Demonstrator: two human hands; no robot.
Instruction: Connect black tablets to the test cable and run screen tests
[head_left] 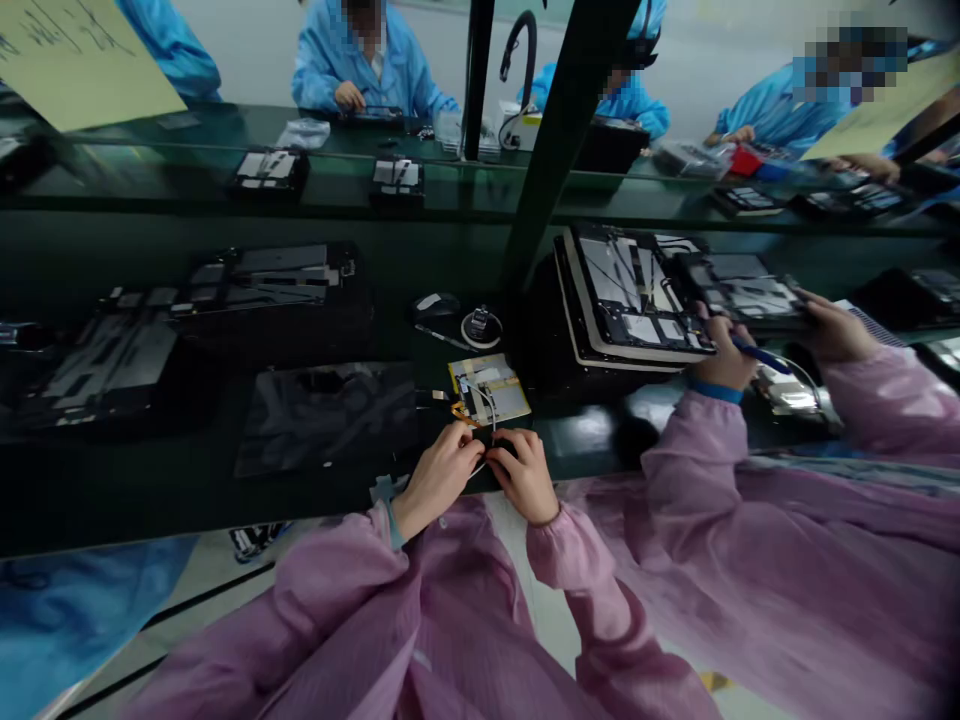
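Note:
Close to the bench's front edge, my left hand [441, 472] and my right hand [525, 476] meet with fingertips pinched together. Both are closed on a thin white cable [490, 398], whose loop lies over the part in front of me. Fingers cover the exact spot they grip. Just beyond them rests a flat silver battery pack [511, 393] with yellow edges. An orange flex strip [459, 411] comes off its near left corner. To the left of my hands lies a dark flat panel [330, 415] with a cloudy film.
A mouse [435, 308], a pen [444, 338] and a coiled white cable [481, 328] sit behind the battery. Stacks of tablet parts [630, 280] rise right and left [277, 280]. A co-worker's hands [724, 355] hold a tablet part on the right. A dark post [551, 150] stands ahead.

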